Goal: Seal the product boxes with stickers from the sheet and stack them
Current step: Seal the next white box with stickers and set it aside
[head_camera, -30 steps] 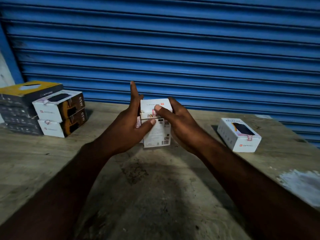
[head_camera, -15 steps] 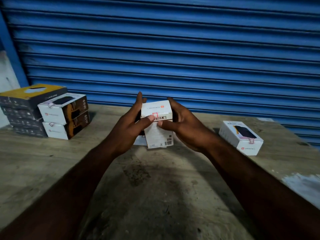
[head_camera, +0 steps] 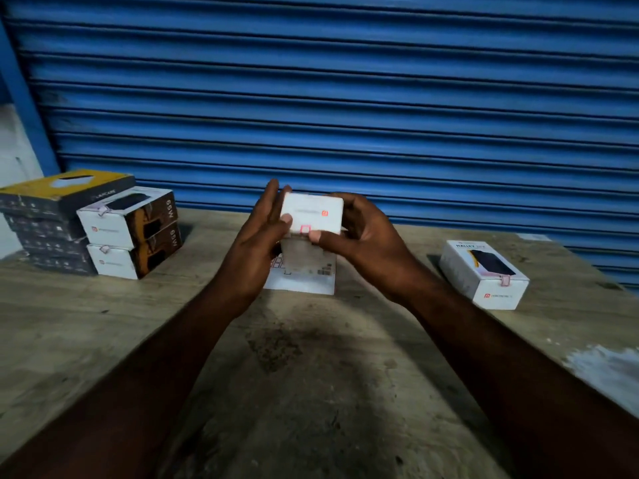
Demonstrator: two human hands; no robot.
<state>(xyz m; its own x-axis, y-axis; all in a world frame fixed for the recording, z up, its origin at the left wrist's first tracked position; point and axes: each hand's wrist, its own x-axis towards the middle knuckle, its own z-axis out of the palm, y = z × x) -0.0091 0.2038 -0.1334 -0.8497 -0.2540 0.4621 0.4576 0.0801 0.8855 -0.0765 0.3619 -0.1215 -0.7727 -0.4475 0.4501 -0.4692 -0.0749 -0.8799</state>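
I hold a small white product box up over the middle of the table, its end face toward me. My left hand grips its left side, thumb on the front edge. My right hand grips its right side, and the thumb presses a small red sticker at the lower edge of the end face. The white sticker sheet lies flat on the table just behind and below my hands, partly hidden. Two white-and-brown boxes sit stacked at the left. One sealed white box lies at the right.
A pile of dark boxes with a yellow-topped one stands at the far left, beside the stack. The worn wooden table runs to a blue roller shutter at the back. A pale patch marks the table's right edge.
I have tipped the box so its end face now points at me. My right thumb has slid down onto the sticker at the edge. The sheet beneath has come into view.
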